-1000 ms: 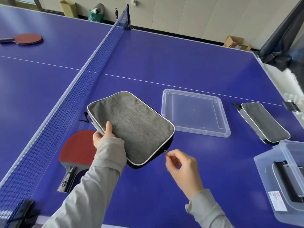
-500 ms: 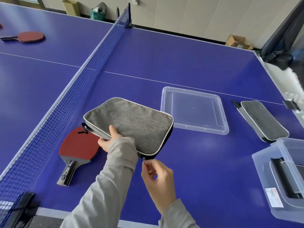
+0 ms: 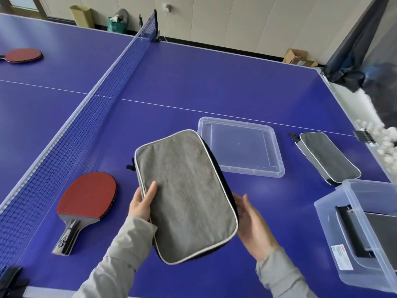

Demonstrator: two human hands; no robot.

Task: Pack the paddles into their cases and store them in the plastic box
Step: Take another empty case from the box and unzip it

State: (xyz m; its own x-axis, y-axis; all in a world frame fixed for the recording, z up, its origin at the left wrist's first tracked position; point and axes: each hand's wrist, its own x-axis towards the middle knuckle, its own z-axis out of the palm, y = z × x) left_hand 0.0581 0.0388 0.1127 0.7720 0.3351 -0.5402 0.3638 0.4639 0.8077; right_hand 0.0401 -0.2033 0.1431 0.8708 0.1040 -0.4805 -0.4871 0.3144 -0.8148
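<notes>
A grey paddle case [image 3: 184, 194] with white piping is held above the blue table between both hands. My left hand [image 3: 142, 203] grips its left edge, thumb on top. My right hand [image 3: 252, 224] supports its right edge from below with fairly straight fingers. A red paddle [image 3: 86, 200] lies on the table to the left, by the net. A second grey case [image 3: 328, 157] lies at the right. The clear plastic box [image 3: 335, 220] at the lower right holds a case [image 3: 380, 231]. Another red paddle [image 3: 22, 55] lies far left beyond the net.
The box's clear lid [image 3: 277, 172] lies flat behind the held case. The net [image 3: 90, 106] runs diagonally along the left. White balls [image 3: 378, 140] sit off the table's right edge. Cardboard boxes [image 3: 298, 58] and a bag stand by the far wall.
The case has turned from lying crosswise to pointing lengthwise away from me. My right hand left the zipper pull at the near edge and now supports the case's right side.
</notes>
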